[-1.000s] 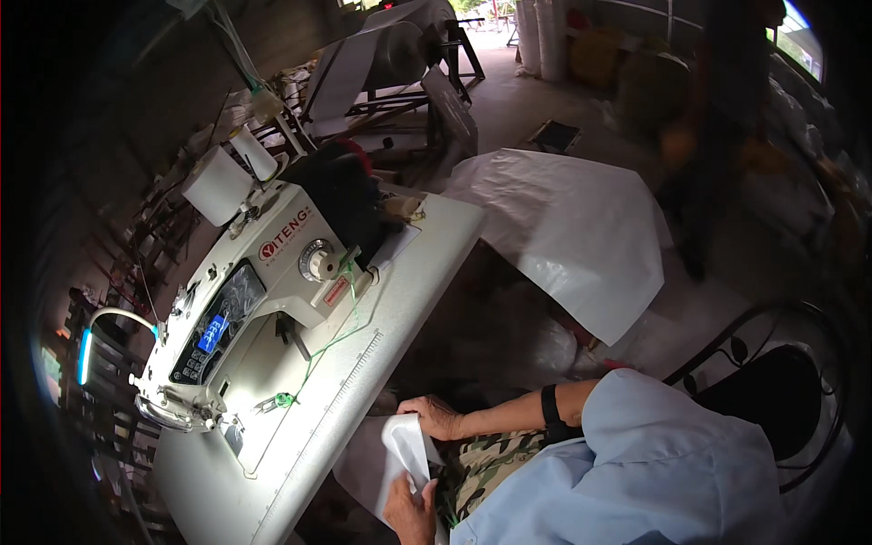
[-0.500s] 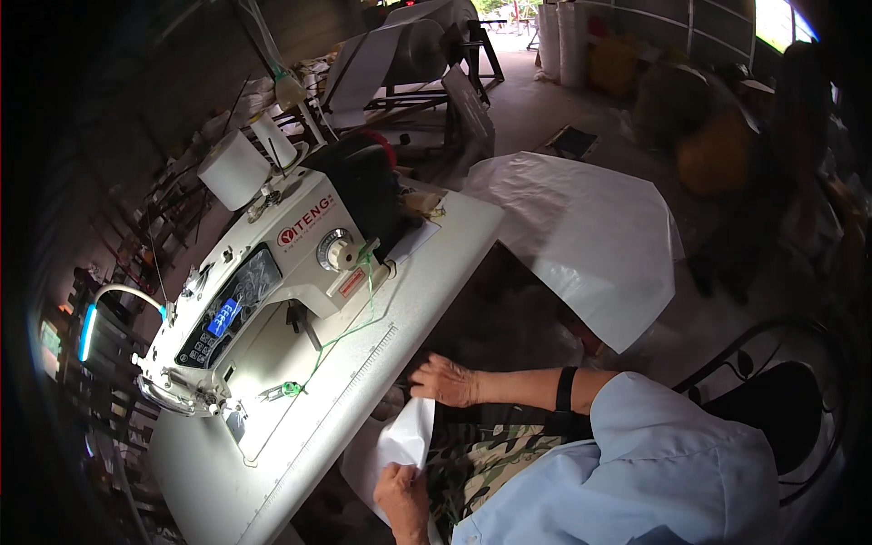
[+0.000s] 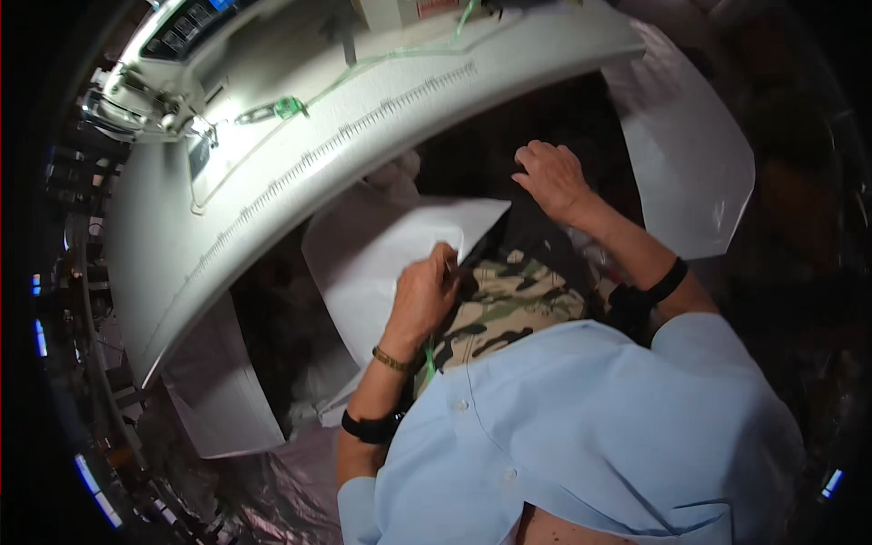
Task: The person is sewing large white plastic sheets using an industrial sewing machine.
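Can read no words, only see ruler lines (image 3: 345, 133) on the worktop (image 3: 163, 272), blurry red label (image 3: 438, 7) on the sewing machine (image 3: 391, 16).

Open space around right hand (image 3: 552, 180), tabletop (image 3: 363, 150) blocking ahead, white sheet (image 3: 363, 263) left, hanging sheet (image 3: 686, 154) right

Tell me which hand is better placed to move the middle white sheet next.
Probably the left hand: it appears to pinch that white sheet, while the right hand, apart from it, looks empty.

A pale bench (image 3: 156, 238) spans eight to one o'clock, brightly lit at ten; bluish-white strips of light (image 3: 97, 492) glow at eight and four amid shadow.
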Available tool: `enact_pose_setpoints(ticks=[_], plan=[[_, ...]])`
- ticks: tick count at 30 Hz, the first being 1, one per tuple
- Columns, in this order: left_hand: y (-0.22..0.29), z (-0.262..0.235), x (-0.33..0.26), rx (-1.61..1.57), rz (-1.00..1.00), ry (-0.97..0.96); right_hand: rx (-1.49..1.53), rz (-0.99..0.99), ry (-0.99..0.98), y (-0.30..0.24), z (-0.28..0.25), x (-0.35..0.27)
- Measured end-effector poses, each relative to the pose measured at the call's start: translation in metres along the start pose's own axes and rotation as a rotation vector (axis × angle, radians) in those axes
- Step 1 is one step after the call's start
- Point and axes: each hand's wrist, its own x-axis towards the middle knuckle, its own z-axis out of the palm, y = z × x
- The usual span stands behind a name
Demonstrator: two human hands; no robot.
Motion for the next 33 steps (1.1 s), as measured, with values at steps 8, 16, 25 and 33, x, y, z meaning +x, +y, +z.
enact_pose_setpoints(ticks=[8,16,25,33], plan=[[0.009,0.003,0.008,0.090,-0.066,-0.066,1.290,0.410,-0.697,-0.056,0.039,-0.034],[0.015,0.012,0.005,-0.033,-0.093,0.025,1.604,0.652,-0.351,-0.055,0.056,-0.046],[0.008,0.007,0.016,-0.070,-0.092,-0.028,1.754,0.747,-0.338,-0.053,0.069,-0.047],[0.008,0.007,0.013,-0.161,-0.175,-0.075,1.904,0.998,-0.101,-0.048,0.075,-0.044]])
